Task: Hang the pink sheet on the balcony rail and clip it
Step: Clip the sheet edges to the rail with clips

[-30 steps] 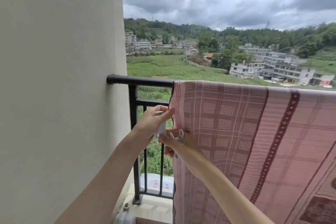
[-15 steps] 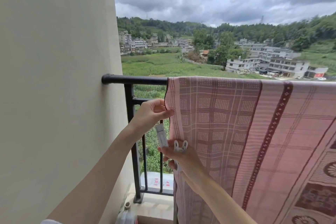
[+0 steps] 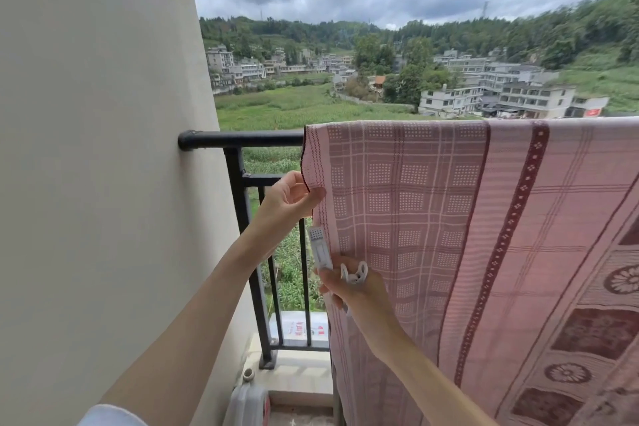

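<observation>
The pink sheet (image 3: 449, 218) hangs draped over the black balcony rail (image 3: 242, 139), its checked and flowered cloth falling down the inner side. The left hand (image 3: 287, 199) pinches the sheet's left edge just below the rail. The right hand (image 3: 349, 290), lower and touching the cloth, grips white plastic clips (image 3: 321, 249), one sticking upward beside the edge, none fastened yet. A beige wall (image 3: 103, 149) stands left.

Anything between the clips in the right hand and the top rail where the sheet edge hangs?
Nothing visible. Right hand holds white clips below the rail; left hand only pinches the pink sheet edge, beside that path.
</observation>
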Action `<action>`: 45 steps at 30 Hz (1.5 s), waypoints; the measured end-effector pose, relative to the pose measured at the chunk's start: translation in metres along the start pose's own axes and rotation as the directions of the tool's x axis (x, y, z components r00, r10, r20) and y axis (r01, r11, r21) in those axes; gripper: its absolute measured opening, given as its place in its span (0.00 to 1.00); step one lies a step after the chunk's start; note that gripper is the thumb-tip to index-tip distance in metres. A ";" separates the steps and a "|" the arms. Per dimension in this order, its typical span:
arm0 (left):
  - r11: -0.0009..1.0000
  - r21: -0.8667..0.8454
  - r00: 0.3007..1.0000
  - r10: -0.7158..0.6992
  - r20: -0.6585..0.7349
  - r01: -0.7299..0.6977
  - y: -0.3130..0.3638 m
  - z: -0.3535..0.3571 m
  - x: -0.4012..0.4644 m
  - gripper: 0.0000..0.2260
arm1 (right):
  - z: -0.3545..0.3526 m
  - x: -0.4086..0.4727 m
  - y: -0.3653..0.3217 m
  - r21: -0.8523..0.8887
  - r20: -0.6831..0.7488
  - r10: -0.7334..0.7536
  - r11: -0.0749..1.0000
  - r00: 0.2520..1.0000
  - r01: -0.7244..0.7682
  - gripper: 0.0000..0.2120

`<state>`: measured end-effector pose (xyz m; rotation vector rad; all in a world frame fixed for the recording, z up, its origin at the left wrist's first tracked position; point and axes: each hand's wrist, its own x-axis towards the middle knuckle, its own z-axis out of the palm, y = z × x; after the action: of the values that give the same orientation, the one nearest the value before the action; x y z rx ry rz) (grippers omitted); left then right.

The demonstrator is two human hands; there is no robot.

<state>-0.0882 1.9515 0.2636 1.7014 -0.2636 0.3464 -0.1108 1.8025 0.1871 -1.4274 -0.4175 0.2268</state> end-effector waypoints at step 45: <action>0.999 -0.044 0.999 0.016 -0.028 -0.017 -0.037 -0.005 -0.024 0.13 | 0.000 -0.018 0.023 0.115 -0.075 -0.123 0.985 0.990 0.131 0.08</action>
<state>-0.0975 1.9621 0.2215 1.6504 -0.2634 0.3733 -0.1245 1.7984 0.1620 -1.2821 -0.4310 0.0980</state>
